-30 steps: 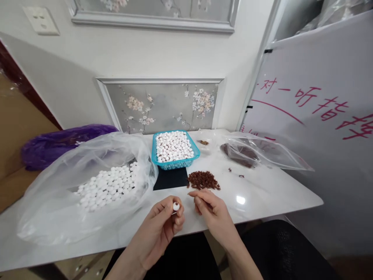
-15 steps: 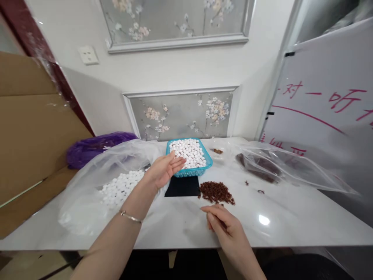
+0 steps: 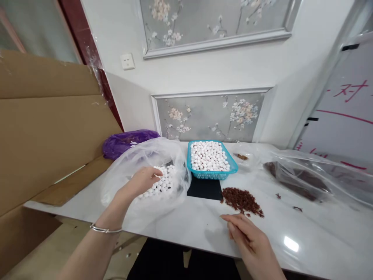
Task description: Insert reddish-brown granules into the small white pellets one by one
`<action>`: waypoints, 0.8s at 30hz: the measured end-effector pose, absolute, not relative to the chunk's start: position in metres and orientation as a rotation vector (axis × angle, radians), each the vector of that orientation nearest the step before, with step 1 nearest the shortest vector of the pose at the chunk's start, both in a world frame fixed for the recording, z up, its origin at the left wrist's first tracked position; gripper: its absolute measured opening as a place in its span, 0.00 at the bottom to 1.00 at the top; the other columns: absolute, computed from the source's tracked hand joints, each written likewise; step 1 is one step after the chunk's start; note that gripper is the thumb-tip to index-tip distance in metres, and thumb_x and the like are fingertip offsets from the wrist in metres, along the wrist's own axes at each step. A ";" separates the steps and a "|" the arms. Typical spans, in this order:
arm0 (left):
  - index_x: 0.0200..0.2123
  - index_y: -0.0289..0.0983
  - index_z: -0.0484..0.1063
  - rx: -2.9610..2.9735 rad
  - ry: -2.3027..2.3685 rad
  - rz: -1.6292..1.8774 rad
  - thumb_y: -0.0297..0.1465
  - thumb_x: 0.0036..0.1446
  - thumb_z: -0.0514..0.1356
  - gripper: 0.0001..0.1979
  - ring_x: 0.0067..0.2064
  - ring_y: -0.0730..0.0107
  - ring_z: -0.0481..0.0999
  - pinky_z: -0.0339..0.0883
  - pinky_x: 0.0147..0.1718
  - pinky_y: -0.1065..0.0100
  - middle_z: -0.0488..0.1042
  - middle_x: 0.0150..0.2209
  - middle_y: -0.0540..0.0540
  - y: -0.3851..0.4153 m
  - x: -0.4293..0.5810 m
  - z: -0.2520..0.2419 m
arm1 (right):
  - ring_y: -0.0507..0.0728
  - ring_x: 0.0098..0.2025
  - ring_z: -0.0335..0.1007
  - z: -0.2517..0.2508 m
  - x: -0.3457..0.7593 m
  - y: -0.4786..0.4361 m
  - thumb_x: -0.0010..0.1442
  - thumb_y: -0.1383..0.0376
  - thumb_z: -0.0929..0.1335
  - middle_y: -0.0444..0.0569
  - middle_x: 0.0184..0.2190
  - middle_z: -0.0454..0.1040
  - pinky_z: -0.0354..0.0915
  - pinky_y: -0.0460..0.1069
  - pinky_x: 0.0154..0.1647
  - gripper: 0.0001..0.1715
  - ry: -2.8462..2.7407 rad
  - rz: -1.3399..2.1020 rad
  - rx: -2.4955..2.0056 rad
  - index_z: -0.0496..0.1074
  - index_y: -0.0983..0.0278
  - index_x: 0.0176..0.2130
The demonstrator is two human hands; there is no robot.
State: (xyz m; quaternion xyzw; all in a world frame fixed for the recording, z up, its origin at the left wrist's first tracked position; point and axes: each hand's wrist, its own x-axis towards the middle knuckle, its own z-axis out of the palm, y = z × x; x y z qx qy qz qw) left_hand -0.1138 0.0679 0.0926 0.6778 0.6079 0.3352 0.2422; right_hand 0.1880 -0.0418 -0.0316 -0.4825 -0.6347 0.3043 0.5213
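My left hand [image 3: 146, 180], with a silver bangle on the wrist, reaches over a clear plastic bag [image 3: 116, 182] of white balls [image 3: 166, 179]. Its fingers are bent and slightly apart, and nothing shows between them. Just in front of the small brown pieces [image 3: 242, 200], my right hand [image 3: 247, 237] is closed in a pinch; whatever may lie between its fingertips is too small to make out. Behind the pile stands a blue basket [image 3: 233, 166] filled with white balls that have bits of brown among them.
A black flat piece [image 3: 204, 189] lies before the basket. To the right are a clear bag [image 3: 305, 177] with dark brown contents and a small bag with brown bits [image 3: 241, 156]. A purple bag [image 3: 128, 142] and cardboard box [image 3: 52, 136] stand left.
My left hand has gone from above the basket's front left corner, palm open, to the bag of white balls. My right hand keeps its pinch near the brown pile. The view has turned left.
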 end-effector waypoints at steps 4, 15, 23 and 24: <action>0.29 0.39 0.77 2.069 1.826 0.726 0.25 0.41 0.58 0.11 0.42 0.51 0.72 0.59 0.40 0.62 0.78 0.36 0.40 0.076 -0.120 0.068 | 0.55 0.27 0.68 -0.028 0.185 -0.043 0.62 0.60 0.62 0.50 0.30 0.70 0.65 0.47 0.28 0.13 -1.600 0.698 -1.193 0.73 0.61 0.41; 0.37 0.40 0.74 2.101 1.796 0.828 0.39 0.51 0.57 0.13 0.31 0.60 0.72 0.61 0.31 0.66 0.77 0.33 0.45 0.071 -0.098 0.083 | 0.57 0.32 0.69 -0.019 0.226 -0.033 0.61 0.62 0.62 0.51 0.34 0.73 0.66 0.50 0.35 0.12 -1.364 0.298 -1.545 0.72 0.64 0.38; 0.37 0.37 0.77 1.131 0.991 0.884 0.33 0.46 0.67 0.13 0.34 0.71 0.72 0.66 0.37 0.75 0.76 0.30 0.47 0.001 -0.015 0.048 | 0.56 0.28 0.68 -0.029 0.226 -0.020 0.59 0.67 0.61 0.49 0.31 0.72 0.59 0.49 0.27 0.12 -1.535 0.032 -1.849 0.73 0.61 0.36; 0.37 0.37 0.77 1.029 0.936 0.868 0.32 0.46 0.67 0.12 0.34 0.74 0.72 0.66 0.36 0.76 0.75 0.31 0.47 -0.003 -0.007 0.041 | 0.56 0.27 0.67 -0.029 0.225 -0.019 0.58 0.67 0.61 0.48 0.30 0.72 0.58 0.48 0.25 0.12 -1.535 0.016 -1.864 0.74 0.61 0.34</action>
